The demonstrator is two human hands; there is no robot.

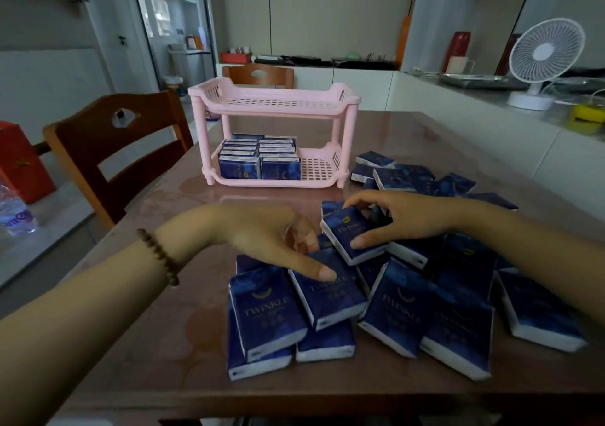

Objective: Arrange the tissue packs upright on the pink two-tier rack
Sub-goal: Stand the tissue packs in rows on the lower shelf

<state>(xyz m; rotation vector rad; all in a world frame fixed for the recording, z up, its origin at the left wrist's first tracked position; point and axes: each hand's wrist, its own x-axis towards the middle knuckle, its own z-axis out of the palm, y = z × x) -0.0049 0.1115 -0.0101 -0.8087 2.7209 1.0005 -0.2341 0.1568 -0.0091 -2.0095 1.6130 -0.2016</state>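
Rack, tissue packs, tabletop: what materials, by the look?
Rack: moulded plastic, pale pink, satin finish. It has slotted tray floors and round posts, all one colour.
Tissue packs: thin printed film wrap, dark blue with a slight sheen. Corners look soft, ends are white.
Tabletop: hard, glossy, reddish-brown, and it mirrors the rack. Could be stone, laminate or a glass cover; cannot tell.

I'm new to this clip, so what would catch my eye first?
A heap of blue tissue packs sprawls over the near table, where the right hand grips one pack and the left hand pinches a second pack. Behind stands the pink rack, upright packs lined up on the left of its lower tier.
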